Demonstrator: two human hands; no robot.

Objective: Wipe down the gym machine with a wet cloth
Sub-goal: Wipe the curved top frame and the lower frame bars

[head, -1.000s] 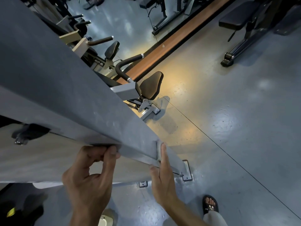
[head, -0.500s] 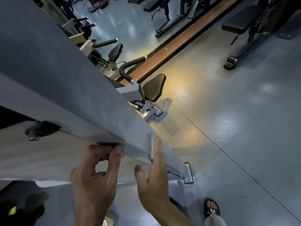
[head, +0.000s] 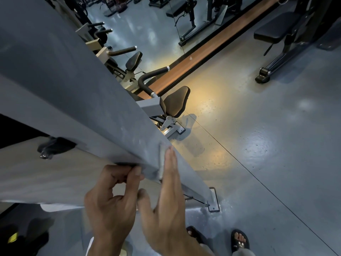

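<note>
Up close, a person's two bare hands work on the grey frame beam (head: 77,100) of a gym machine, which slants from the upper left down to a bolted foot plate (head: 214,200) on the grey floor (head: 267,163). The left hand (head: 112,202) curls its fingers around the beam's lower edge, its grip pinching something dark against the metal; whether that is the wet cloth cannot be told. The right hand (head: 166,204) lies flat, fingers straight and pressed together, against the beam just beside a small raised bracket (head: 161,161), thumb spread out to the left. Beyond the beam stand a black padded seat (head: 175,103) and a curved black handle (head: 147,78). A wooden strip (head: 212,47) runs along the foot of a mirror (head: 138,19), and a black workout bench (head: 275,32) sits near the upper right corner. Two sandalled feet (head: 239,239) show at the bottom edge.
</note>
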